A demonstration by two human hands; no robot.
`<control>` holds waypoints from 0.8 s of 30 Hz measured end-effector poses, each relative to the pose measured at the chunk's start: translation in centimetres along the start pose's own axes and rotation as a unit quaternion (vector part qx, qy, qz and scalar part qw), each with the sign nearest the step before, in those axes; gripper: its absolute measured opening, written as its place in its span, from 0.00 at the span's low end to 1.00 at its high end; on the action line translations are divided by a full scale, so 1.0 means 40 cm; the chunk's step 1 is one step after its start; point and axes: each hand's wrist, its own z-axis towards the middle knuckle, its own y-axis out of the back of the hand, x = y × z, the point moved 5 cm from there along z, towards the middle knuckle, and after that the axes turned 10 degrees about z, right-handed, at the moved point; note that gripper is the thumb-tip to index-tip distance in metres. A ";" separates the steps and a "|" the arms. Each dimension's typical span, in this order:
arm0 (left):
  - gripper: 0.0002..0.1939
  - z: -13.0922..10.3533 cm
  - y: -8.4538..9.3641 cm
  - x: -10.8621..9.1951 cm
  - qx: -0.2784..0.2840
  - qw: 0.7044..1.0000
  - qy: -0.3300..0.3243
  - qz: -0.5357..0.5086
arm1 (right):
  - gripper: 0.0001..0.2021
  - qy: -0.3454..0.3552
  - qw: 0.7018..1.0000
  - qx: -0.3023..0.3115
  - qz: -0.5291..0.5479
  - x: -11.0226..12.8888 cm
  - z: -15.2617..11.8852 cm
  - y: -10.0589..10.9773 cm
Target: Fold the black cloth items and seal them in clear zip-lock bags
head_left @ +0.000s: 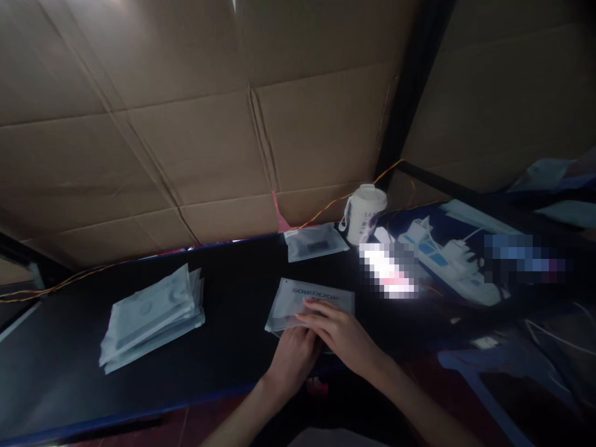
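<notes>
A frosted plastic zip bag [284, 304] with upside-down dark lettering that reads ROCKBROS lies in front of me on the black tabletop. My left hand [297, 351] is closed at the bag's near edge, its fingertips partly hidden under the other hand. Across the bag's surface, my right hand [339, 329] rests with its fingers stretched out, over the left hand's fingers. To the left is a loose stack of similar filled bags [153, 320]. Another frosted bag [316, 242] with a dark item inside lies farther back.
A white lidded cup [366, 214] with a strap stands at the back. A white and blue toy-like boat [447, 261] sits to the right, beside a bright pixelated patch. Cardboard [209, 136] walls the far side, with a thin red-yellow wire [333, 203] along it.
</notes>
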 end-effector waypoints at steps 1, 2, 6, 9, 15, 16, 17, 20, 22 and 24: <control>0.13 -0.019 0.020 -0.007 0.001 1.000 -0.015 -0.006 | 0.17 -0.004 1.000 0.000 0.004 -0.003 0.002 0.005; 0.14 -0.041 0.042 -0.011 -0.004 0.999 -0.023 -0.025 | 0.16 -0.007 1.000 -0.003 0.007 -0.006 0.003 0.009; 0.13 -0.136 0.115 0.035 -0.073 0.988 0.092 -0.100 | 0.14 0.001 1.000 -0.021 0.019 -0.017 -0.002 0.011; 0.12 -0.187 0.128 0.117 -0.082 0.941 0.298 -0.136 | 0.15 0.006 1.000 -0.023 0.004 -0.022 -0.022 -0.009; 0.20 -0.174 0.104 0.204 0.032 0.897 0.414 -0.153 | 0.23 0.025 0.994 0.023 -0.106 -0.031 -0.074 -0.075; 0.20 -0.164 0.101 0.212 0.045 0.898 0.411 -0.147 | 0.24 0.028 0.992 0.032 -0.115 -0.034 -0.078 -0.082; 0.21 -0.155 0.096 0.218 0.057 0.899 0.409 -0.144 | 0.25 0.029 0.992 0.038 -0.119 -0.037 -0.080 -0.085; 0.22 -0.127 0.081 0.237 0.085 0.898 0.402 -0.156 | 0.27 0.039 0.991 0.050 -0.118 -0.047 -0.076 -0.080; 0.21 -0.108 0.072 0.246 0.095 0.901 0.389 -0.170 | 0.28 0.049 0.991 0.059 -0.109 -0.052 -0.068 -0.071; 0.21 -0.092 0.068 0.254 0.098 0.903 0.376 -0.184 | 0.28 0.047 0.992 0.065 -0.099 -0.057 -0.057 -0.062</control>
